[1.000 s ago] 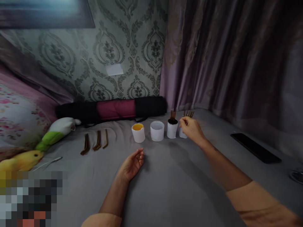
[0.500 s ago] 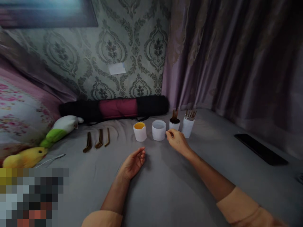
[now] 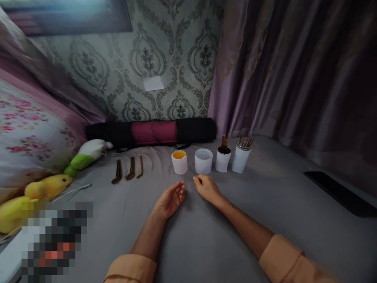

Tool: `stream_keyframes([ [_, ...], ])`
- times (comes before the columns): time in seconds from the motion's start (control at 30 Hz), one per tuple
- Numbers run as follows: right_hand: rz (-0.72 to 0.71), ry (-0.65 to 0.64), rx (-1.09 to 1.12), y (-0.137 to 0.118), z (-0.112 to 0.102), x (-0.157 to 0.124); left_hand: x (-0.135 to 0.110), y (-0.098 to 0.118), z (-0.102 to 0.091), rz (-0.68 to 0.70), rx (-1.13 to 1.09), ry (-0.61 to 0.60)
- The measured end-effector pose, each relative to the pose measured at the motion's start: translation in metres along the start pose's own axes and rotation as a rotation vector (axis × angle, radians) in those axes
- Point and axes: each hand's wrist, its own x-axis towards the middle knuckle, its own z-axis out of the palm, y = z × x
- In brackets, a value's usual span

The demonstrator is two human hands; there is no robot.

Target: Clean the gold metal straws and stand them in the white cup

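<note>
My left hand (image 3: 171, 200) hovers over the grey sheet with its palm turned inward. Its fingers are loosely curled, and nothing shows in it. Just to its right, my right hand (image 3: 207, 189) is closed with the fingertips pinched together; whatever they may hold is too small or hidden to name. Beyond the hands stand a white-wrapped cup with a yellow inside (image 3: 179, 164) and a wider white cup (image 3: 203, 162), nearest my right hand. Further right, a white cup with a dark rim (image 3: 223, 162) and a taller white-wrapped jar (image 3: 240, 160) both hold thin brown sticks.
Bent brown pieces (image 3: 129, 169) lie in small groups at the left. A black and maroon rolled bag (image 3: 153, 132) rests along the wall. Plush toys (image 3: 53, 184) and a white cable (image 3: 78, 189) lie left; a flat black object (image 3: 338, 192) lies right.
My right hand has moved left and toward me, away from the dark-rimmed cup and closer to my left hand. The view has shifted slightly left.
</note>
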Motion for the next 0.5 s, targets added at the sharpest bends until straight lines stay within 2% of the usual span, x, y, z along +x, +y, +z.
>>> stream_keyframes([
  [0.2, 0.034, 0.022, -0.053, 0.004, 0.01, -0.005, 0.001, 0.0, -0.001, 0.016, -0.01, -0.02],
  [0.5, -0.021, 0.042, -0.08, 0.01, 0.017, -0.006, 0.003, 0.0, -0.003, 0.053, -0.022, -0.013],
])
